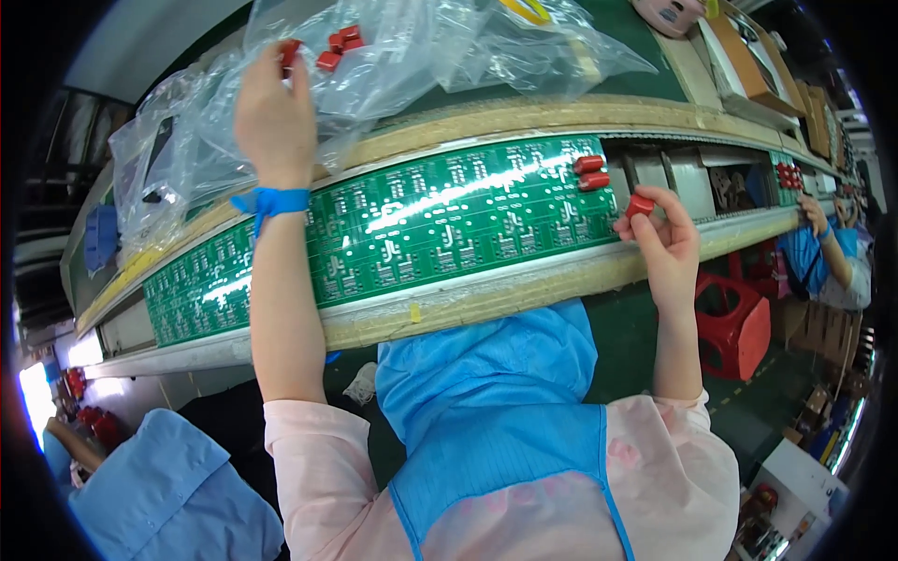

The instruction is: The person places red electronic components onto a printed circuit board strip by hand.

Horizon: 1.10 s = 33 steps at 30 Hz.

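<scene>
My left hand [276,117], with a blue band at its wrist, reaches over clear plastic bags at the far left. Its fingertips are closed on a red capacitor [290,53], partly hidden by the fingers. Several more red capacitors [337,45] lie on the plastic beside it. My right hand [669,238] pinches another red capacitor [640,205] between thumb and fingers, just off the right end of a long green circuit board panel [449,210]. Two red capacitors [591,173] sit on the panel's right end, close to that hand.
The panel lies in a conveyor track with a pale front rail [524,285]. Clear plastic bags [402,70] cover the back ledge. To the right are a cardboard box [748,65], a red stool [734,323] and another person's hand [814,217]. A person in blue [173,491] is at the lower left.
</scene>
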### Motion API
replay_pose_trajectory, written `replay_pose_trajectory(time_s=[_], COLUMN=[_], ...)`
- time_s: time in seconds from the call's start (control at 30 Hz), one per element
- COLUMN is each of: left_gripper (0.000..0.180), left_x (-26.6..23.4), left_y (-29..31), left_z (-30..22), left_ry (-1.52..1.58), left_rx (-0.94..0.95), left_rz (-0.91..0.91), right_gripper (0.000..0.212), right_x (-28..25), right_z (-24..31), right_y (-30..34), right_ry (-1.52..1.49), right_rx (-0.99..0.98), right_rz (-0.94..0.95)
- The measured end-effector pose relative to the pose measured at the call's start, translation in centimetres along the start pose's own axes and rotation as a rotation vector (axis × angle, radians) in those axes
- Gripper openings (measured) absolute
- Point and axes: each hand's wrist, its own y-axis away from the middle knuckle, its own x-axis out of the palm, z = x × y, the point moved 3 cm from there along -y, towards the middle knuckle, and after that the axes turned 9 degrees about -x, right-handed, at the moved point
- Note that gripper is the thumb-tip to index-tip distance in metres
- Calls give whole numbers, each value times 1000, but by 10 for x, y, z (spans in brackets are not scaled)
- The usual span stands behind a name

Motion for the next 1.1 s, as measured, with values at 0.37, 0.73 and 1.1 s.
replay_pose_trajectory(time_s=[0.37, 0.73, 1.1], left_gripper=[16, 35, 23], left_x=[-39, -26, -20], left_y=[67, 118, 125], left_z=[-125, -140, -137], left_ry=[685, 584, 661], left_rx=[81, 402, 406], left_rz=[804, 1241, 1155], right_gripper=[24, 25, 26], right_x=[-5, 7, 7], right_z=[-3, 2, -2], right_y=[-22, -29, -27], right_ry=[305, 673, 669], right_rx=[-129, -378, -371], right_rz=[67, 163, 151])
